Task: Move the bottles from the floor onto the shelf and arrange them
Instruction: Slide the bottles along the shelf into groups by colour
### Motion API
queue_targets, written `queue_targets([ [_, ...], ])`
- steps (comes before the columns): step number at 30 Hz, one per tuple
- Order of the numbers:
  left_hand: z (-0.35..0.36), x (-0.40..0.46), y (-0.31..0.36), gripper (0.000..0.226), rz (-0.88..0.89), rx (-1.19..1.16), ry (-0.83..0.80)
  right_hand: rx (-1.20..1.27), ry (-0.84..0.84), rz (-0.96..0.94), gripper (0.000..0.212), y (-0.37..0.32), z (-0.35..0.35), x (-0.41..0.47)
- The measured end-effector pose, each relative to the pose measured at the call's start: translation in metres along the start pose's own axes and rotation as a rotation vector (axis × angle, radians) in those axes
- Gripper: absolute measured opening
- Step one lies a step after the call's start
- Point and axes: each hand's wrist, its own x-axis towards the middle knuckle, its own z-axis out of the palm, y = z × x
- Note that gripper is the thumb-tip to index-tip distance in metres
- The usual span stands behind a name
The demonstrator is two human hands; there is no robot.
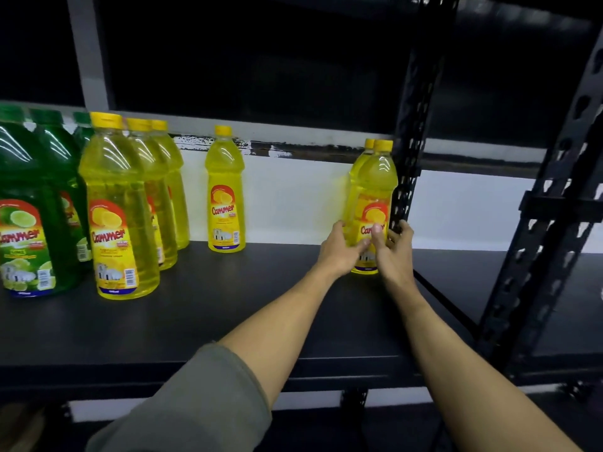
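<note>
Your two hands meet around one yellow bottle (375,197) at the far right end of the dark shelf (228,308), hard up against the perforated black upright (412,132). Your left hand (341,251) curls round the bottle's left side, with the fingers on the lower label; your right hand (391,252) grips the right side, thumb across the front of the label and fingers wrapped behind. The bottle stands upright, its base on the shelf just below your hands. A second yellow bottle (360,158) stands directly behind it — only its cap and left shoulder show past the front one, so you cannot tell whether the two touch.

Well off to the left of your left hand, a lone yellow bottle (225,190) stands upright near the back wall. Farther left again, a file of three yellow bottles (117,207) runs front to back, close together, and beyond them at the frame's left edge stand the green bottles (29,203), also upright — at least three green caps show.

Your left forearm comes out of a grey-green sleeve (202,402) pushed up toward the elbow; the right forearm is bare.
</note>
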Motion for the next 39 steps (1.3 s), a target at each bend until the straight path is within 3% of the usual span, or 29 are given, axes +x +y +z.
queue_targets([
  [7,-0.004,-0.011,-0.005,0.054,0.015,0.095,-0.012,-0.107,-0.017,-0.048,0.097,0.001,0.001,-0.001],
  [10,-0.014,-0.027,-0.003,0.047,0.015,0.056,-0.039,-0.156,-0.095,-0.068,0.074,0.009,-0.003,0.004],
  [15,-0.034,-0.056,-0.003,0.05,0.007,0.049,-0.058,-0.109,-0.156,-0.079,0.067,-0.014,-0.001,-0.027],
  [18,-0.05,-0.076,-0.004,0.05,0.004,0.058,-0.064,-0.086,-0.207,-0.087,0.051,-0.028,0.003,-0.048],
  [26,-0.117,-0.119,-0.018,0.048,-0.014,0.113,-0.054,-0.023,-0.409,-0.023,0.084,-0.069,0.041,-0.082],
  [29,-0.144,-0.131,-0.027,0.052,-0.021,0.14,-0.068,-0.019,-0.44,-0.031,0.072,-0.083,0.063,-0.095],
  [31,-0.163,-0.137,-0.033,0.055,-0.037,0.208,-0.077,-0.019,-0.47,-0.042,0.058,-0.089,0.078,-0.102],
  [35,-0.204,-0.15,-0.054,0.077,-0.109,0.523,-0.108,0.021,-0.508,-0.027,0.059,-0.093,0.107,-0.106],
  [39,-0.233,-0.167,-0.064,0.071,-0.093,0.759,-0.163,0.072,-0.541,-0.007,0.062,-0.091,0.13,-0.106],
])
